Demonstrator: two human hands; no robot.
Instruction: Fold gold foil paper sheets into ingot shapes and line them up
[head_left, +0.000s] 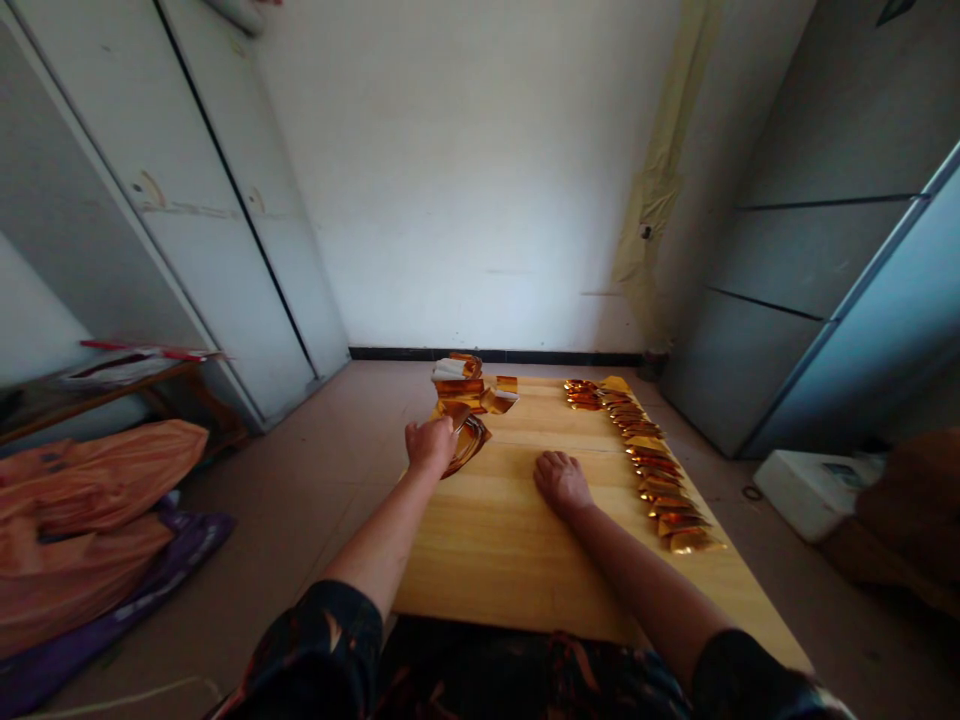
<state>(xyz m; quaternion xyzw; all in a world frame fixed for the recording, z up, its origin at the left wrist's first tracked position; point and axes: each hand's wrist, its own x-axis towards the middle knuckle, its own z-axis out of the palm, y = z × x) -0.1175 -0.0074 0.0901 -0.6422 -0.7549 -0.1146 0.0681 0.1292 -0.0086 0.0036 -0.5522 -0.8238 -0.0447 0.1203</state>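
Observation:
At the table's left edge, my left hand (432,446) is closed on a sheet of gold foil paper (453,410), its fingers partly hidden. Just under and beside that hand sits a curled stack of gold foil paper (472,440). My right hand (561,482) lies palm down on the wooden table (495,560), fingers loosely stretched and holding nothing. Beyond the left hand are more gold sheets (459,392), some showing a white side, and a loose curled piece (502,394). Folded gold foil pieces (654,470) form a long row down the table's right side.
Pale cabinets (217,200) stand at the left, with orange cloth or bags (90,490) on the floor nearby. A grey fridge-like cabinet (795,260) and a white box (802,490) are at the right. The white wall (480,200) rises beyond the table.

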